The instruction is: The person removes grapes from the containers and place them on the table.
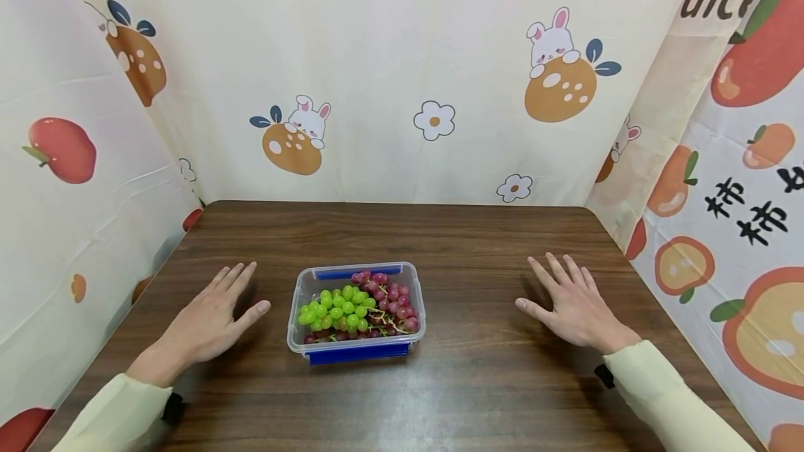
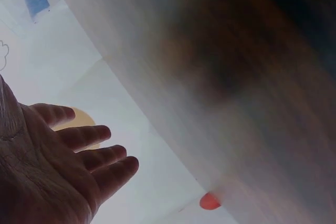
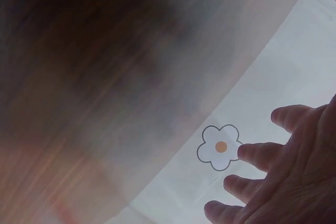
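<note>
Head view: left hand (image 1: 210,319) and right hand (image 1: 576,311) spread, flanking a clear rectangular blue-clipped plastic box (image 1: 359,353) of green grapes (image 1: 340,308) and red grapes (image 1: 397,300) on brown wood-grain surface (image 1: 477,375); uneven lifting could cause spillage.

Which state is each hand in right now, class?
Bare left hand, pale cream left sleeve: open, holding nothing.
Bare right hand, pale cream right sleeve: open, holding nothing.

The left hand (image 1: 210,318) and the right hand (image 1: 574,312) are held well apart, palms down. Fingers (image 1: 558,271) are extended; thumbs (image 1: 253,313) are spread inward. The sleeved left forearm (image 1: 113,413) and sleeved right forearm (image 1: 668,393) are angled forward and inward.
</note>
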`<control>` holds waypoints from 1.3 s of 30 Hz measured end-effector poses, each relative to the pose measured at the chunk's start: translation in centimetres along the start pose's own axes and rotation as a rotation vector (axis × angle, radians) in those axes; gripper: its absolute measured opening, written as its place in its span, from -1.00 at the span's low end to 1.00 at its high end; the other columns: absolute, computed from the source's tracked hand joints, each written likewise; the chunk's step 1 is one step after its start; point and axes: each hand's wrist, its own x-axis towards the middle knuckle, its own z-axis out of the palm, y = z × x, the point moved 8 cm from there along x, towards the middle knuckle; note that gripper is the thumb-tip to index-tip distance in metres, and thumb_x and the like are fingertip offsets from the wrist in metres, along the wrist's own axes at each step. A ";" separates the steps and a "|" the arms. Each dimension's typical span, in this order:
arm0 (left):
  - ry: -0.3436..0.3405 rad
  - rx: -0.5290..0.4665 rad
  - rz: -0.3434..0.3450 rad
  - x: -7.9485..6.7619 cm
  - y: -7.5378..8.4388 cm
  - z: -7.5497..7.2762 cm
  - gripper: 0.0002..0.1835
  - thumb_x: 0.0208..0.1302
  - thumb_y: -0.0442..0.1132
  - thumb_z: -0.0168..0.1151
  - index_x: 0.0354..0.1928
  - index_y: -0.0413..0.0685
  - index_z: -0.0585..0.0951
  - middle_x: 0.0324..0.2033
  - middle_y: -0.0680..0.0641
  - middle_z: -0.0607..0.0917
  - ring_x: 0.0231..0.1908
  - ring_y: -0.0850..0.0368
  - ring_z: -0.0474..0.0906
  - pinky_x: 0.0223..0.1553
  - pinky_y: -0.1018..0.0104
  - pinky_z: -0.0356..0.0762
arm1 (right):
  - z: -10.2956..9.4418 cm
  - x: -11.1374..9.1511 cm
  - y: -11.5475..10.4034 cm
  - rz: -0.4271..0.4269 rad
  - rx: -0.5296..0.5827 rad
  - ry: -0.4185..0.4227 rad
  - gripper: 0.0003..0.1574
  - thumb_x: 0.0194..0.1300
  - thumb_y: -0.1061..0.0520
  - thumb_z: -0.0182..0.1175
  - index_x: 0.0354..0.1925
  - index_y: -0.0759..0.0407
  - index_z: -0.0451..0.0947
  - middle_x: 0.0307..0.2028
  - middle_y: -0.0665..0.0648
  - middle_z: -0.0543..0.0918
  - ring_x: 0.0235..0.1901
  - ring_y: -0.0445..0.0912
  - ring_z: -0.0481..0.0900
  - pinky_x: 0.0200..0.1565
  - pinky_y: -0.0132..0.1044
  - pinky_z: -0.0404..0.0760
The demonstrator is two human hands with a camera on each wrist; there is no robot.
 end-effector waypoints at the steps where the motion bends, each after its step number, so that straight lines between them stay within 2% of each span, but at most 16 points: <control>1: 0.001 -0.003 0.001 0.0 0.1 0.0 -0.05 0.52 0.30 -0.02 0.62 -0.24 0.01 0.51 -0.46 0.12 0.49 -0.49 -0.02 0.36 -0.40 0.05 | 0.0 0.0 -0.1 0.000 0.003 0.000 0.14 0.40 -0.53 0.02 0.64 0.05 0.03 0.57 0.45 0.00 0.52 0.47 -0.20 0.38 0.46 -0.21; 19: -0.001 -0.114 0.011 -0.3 2.0 0.1 -0.15 0.58 0.23 -0.06 0.63 -0.16 0.03 0.53 -0.36 0.17 0.48 -0.44 0.07 0.30 -0.44 0.15 | -0.4 -0.1 -0.9 -0.020 0.025 -0.002 0.12 0.43 -0.50 0.02 0.65 0.05 -0.01 0.57 0.44 -0.03 0.52 0.46 -0.22 0.38 0.46 -0.22; 39: 0.009 -0.143 0.022 -0.2 3.5 0.6 -0.19 0.59 0.21 -0.08 0.60 -0.19 0.11 0.51 -0.34 0.22 0.45 -0.39 0.18 0.32 -0.38 0.20 | -0.5 -0.2 -2.1 -0.055 0.039 0.018 0.10 0.44 -0.47 0.04 0.66 -0.04 -0.06 0.59 0.37 -0.01 0.54 0.41 -0.19 0.38 0.45 -0.16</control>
